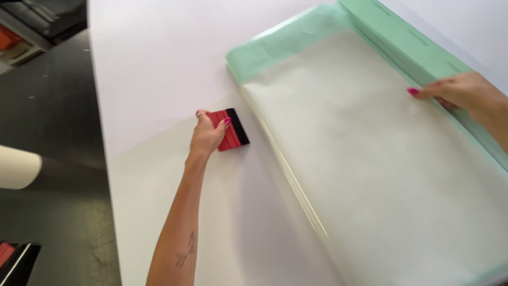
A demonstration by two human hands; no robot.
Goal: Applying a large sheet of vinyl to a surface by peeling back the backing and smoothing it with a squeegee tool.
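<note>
1. There is a single view, from a camera worn on the person's head, so no second view shares any part of the scene.
2. It looks steeply down and forward over a white table (159, 63), whose left edge runs slantwise through the frame, so the view is tilted.
3. It sits close: the left hand (207, 135) lies near the frame's middle with its forearm running off the bottom edge, and the right hand (460, 91) enters from the right edge.
4. A strip of dark floor (53, 116) fills the left side.
</note>
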